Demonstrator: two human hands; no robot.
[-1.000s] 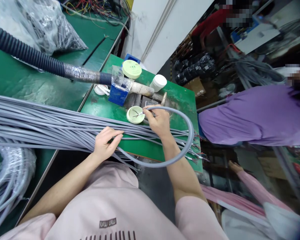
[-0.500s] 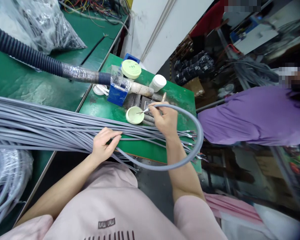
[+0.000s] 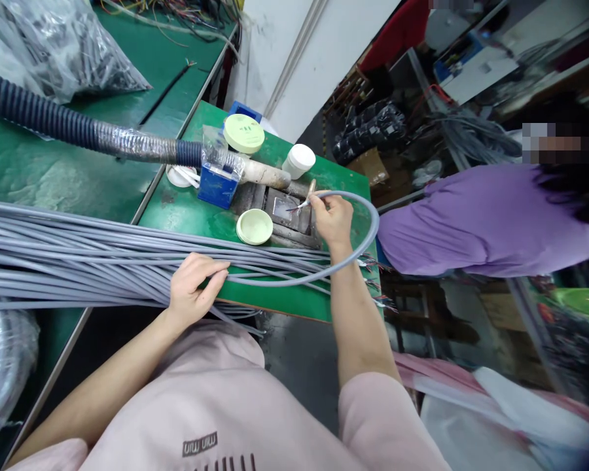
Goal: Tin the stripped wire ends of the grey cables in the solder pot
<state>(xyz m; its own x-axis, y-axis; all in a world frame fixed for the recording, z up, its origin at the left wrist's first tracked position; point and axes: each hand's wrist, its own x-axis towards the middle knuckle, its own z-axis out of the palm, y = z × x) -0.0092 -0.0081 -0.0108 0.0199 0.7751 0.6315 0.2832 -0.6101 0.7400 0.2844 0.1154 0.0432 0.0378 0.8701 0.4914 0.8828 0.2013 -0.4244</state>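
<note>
My right hand [image 3: 334, 219] pinches a grey cable [image 3: 375, 226] close to its stripped end. The thin bare wires [image 3: 294, 209] point left, over the shiny square of a dark metal block that looks like a solder pot [image 3: 283, 207]. From there the cable bends in a loop back towards my left hand [image 3: 196, 288]. My left hand lies by the bundle of grey cables [image 3: 112, 252], thumb and forefinger closed round the looped cable. Left of the solder pot sits a round pale green tub [image 3: 254, 227] with pale contents.
A ribbed black hose [image 3: 44, 104] ends in a pipe by the solder pot, propped on a blue box [image 3: 218, 185]. Behind stand a white jar [image 3: 300, 161] and a pale green lid [image 3: 244, 133]. A person in purple [image 3: 461, 219] is at the right.
My right hand has moved the cable's wire ends from the pale green tub to over the solder pot. The cable's loop has become shallower, and the view has shifted slightly.
</note>
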